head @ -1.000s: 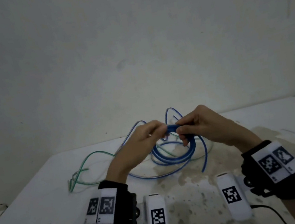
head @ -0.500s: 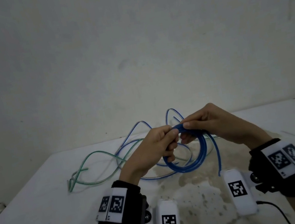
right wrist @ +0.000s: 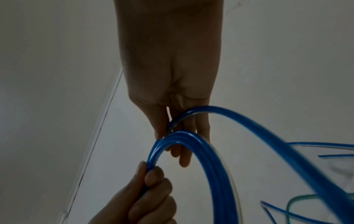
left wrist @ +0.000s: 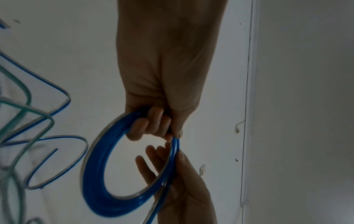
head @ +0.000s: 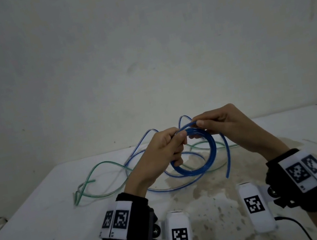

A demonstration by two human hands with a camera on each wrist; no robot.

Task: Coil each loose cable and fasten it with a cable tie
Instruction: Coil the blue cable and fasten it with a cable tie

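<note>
blue cable [head: 206, 154] coil rounder, tail [head: 228, 156] swung right

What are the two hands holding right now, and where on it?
Both hold the blue cable coil at its top: the left hand grips the bundled loops there, and the right hand pinches the strand beside it.

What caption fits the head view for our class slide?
Left hand grips a blue cable coil above the table while right hand guides the strand.

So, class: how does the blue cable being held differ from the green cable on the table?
The blue cable is wound into a tight round coil; the green cable sprawls in loose waves. Blue is held up by the left hand and right hand; green lies untouched on the table. Both look thin, and neither is tied.
</note>
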